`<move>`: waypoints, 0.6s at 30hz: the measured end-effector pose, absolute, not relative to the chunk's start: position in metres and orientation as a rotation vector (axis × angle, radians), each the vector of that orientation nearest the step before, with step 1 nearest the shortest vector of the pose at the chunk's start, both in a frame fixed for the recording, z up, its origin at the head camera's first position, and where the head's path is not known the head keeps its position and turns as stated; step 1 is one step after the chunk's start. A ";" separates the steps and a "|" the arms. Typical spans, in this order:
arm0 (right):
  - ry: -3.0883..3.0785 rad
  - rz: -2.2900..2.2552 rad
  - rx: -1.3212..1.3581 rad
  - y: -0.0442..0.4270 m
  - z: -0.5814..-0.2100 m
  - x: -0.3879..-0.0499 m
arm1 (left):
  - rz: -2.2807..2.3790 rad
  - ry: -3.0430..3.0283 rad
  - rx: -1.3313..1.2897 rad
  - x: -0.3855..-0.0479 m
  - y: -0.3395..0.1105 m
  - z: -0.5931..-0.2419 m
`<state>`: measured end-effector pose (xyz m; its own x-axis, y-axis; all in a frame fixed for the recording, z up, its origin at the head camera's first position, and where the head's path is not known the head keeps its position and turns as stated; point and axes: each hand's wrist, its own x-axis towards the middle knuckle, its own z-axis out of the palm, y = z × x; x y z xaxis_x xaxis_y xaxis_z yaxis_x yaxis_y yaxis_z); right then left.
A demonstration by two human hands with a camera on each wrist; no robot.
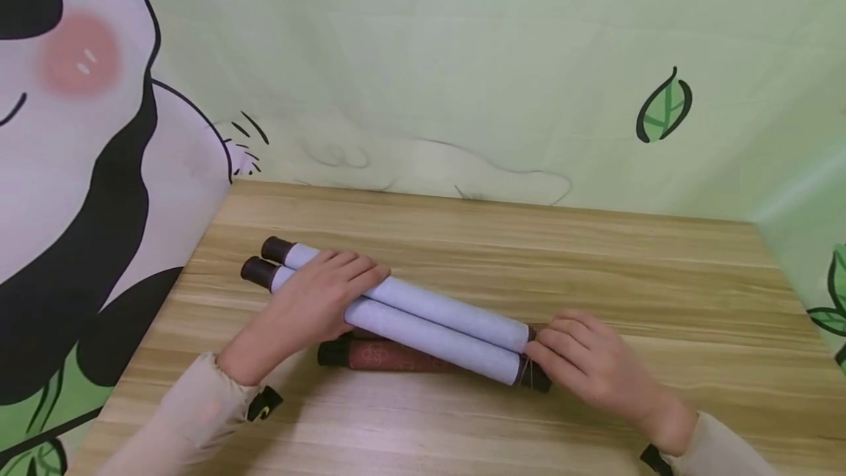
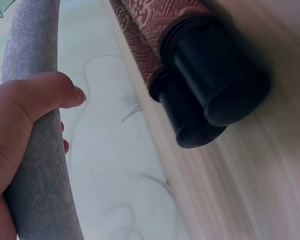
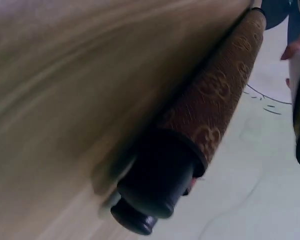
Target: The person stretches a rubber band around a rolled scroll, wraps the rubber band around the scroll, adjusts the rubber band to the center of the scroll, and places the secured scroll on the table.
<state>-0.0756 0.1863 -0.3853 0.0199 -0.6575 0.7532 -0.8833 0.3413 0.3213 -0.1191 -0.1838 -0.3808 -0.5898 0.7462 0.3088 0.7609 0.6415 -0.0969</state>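
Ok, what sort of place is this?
Probably an indoor corner set up for tabletop work: a wood-grain table, a pale green backdrop behind it, and a cartoon panda at the left.

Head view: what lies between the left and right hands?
In the head view, two pale scrolls span from left hand to right hand, a red scroll partly hidden beneath.

A pale wood-grain table (image 1: 661, 270) meets a light green backdrop (image 1: 429, 42) printed with a black-and-white, pink-cheeked panda (image 1: 59, 175) at left and a black-outlined green leaf (image 1: 664, 110) at right.
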 end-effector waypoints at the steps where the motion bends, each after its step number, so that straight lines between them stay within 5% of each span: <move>1: -1.702 0.343 1.358 0.185 -0.386 -0.075 | -0.063 -2.540 -1.208 -0.118 -0.184 -0.380; 9: -1.891 0.742 1.006 0.169 -0.394 -0.064 | -0.066 -2.507 -1.274 -0.114 -0.179 -0.373; 18: -1.902 1.682 0.659 0.159 -0.386 -0.049 | -0.132 -2.607 -1.205 -0.110 -0.178 -0.374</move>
<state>-0.0494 0.1595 -0.3856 -0.7505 -0.0224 0.6605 -0.6582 0.1141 -0.7441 -0.1103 -0.1783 -0.3744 -0.6195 0.7345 0.2768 0.7588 0.6507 -0.0285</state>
